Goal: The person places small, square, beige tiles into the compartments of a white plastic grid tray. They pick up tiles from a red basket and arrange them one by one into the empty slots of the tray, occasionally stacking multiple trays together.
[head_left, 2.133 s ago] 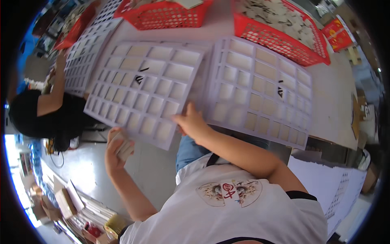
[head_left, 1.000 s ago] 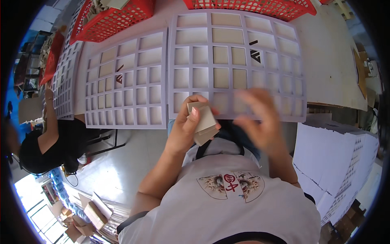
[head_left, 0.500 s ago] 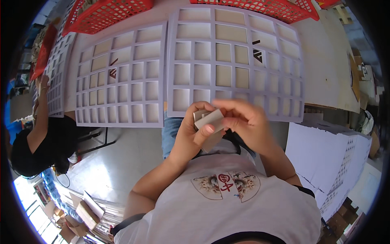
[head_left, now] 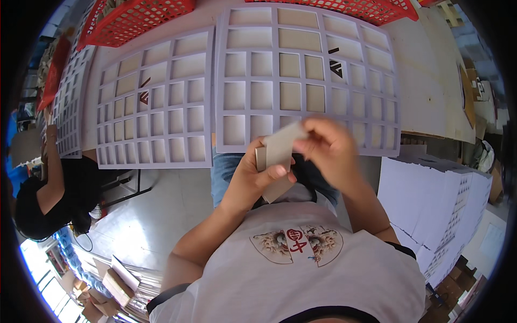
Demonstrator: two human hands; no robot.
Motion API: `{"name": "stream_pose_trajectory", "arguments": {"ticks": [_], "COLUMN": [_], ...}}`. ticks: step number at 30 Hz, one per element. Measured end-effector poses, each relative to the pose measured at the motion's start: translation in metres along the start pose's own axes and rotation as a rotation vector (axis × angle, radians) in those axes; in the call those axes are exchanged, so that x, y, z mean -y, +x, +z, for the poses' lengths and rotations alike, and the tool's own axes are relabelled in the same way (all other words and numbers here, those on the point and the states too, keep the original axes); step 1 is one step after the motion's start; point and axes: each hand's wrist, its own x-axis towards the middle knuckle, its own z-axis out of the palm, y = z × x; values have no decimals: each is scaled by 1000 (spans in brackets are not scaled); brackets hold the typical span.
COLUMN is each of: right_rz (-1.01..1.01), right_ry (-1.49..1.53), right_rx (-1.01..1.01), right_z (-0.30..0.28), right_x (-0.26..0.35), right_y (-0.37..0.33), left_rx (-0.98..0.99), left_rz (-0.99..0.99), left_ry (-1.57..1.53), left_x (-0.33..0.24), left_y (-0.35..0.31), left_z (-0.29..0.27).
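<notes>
My left hand (head_left: 245, 180) is closed around a small stack of beige cardboard pieces (head_left: 277, 189), just over the near edge of a white compartment tray (head_left: 275, 70). Between the thumb and fingers of my right hand (head_left: 333, 156), slightly blurred, is the upper end of one light cardboard piece (head_left: 283, 144). That piece slants up from the stack and still overlaps it by my left fingers. Several cells in the tray's middle columns hold beige cardboard pieces (head_left: 299, 41); other cells look white inside. A dark printed mark sits right of centre on the tray.
A second compartment tray (head_left: 168, 94) lies to the left, with similar pieces in some cells. Red plastic baskets (head_left: 141, 24) stand at the table's far side. At far left, a co-worker's arm (head_left: 51, 177) reaches toward another tray. A tall white stack (head_left: 425, 199) stands at right.
My right hand has drawn one cardboard piece upward, so it sticks out farther from the stack. My left hand keeps its hold. The whole view has shifted slightly.
</notes>
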Motion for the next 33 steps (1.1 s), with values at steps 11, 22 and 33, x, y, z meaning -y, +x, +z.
{"name": "stream_pose_trajectory", "arguments": {"ticks": [11, 22, 33], "right_rz": [-91, -239, 64], "right_ry": [-352, -365, -225], "right_rx": [27, 81, -123], "right_z": [-11, -13, -50], "right_x": [-23, -13, -19], "right_y": [33, -9, 11], "left_rx": [73, 2, 185], "left_rz": [-362, -325, -407], "left_ry": [54, 2, 55], "left_x": [1, -9, 3], "left_y": [-1, 4, 11], "left_z": [-12, -3, 5]}}
